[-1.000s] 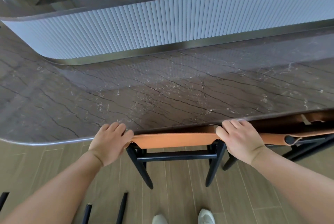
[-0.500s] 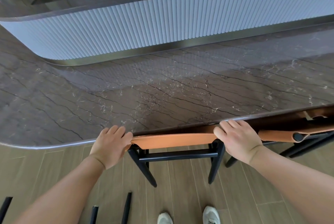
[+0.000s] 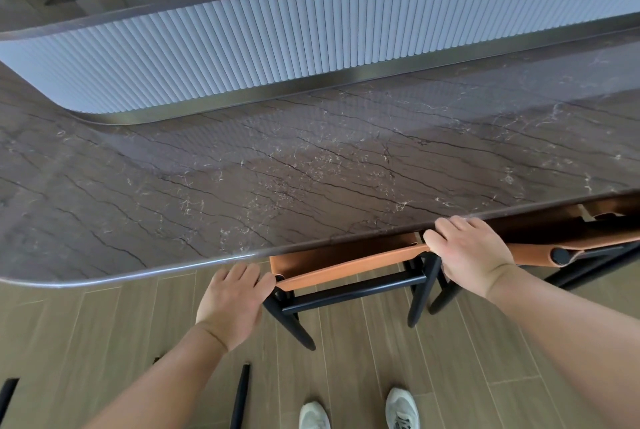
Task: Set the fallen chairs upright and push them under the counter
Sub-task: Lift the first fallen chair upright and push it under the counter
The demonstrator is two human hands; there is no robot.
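An upright chair (image 3: 349, 267) with a tan leather backrest and black legs stands at the counter's front edge, its seat hidden under the dark marble counter (image 3: 311, 179). My left hand (image 3: 233, 302) rests at the backrest's left end, fingers curled against it. My right hand (image 3: 469, 254) grips the backrest's right end. A second tan chair (image 3: 568, 248) sits tucked under the counter to the right.
Black legs (image 3: 240, 394) of another chair lie on the wooden floor at the bottom left, with one more leg (image 3: 7, 392) at the far left. My white shoes (image 3: 401, 409) stand behind the chair. A white fluted wall (image 3: 277, 44) rises beyond the counter.
The chair has slid further under the counter and a little to the right in view. My left hand has loosened from gripping the backrest's end to resting beside it.
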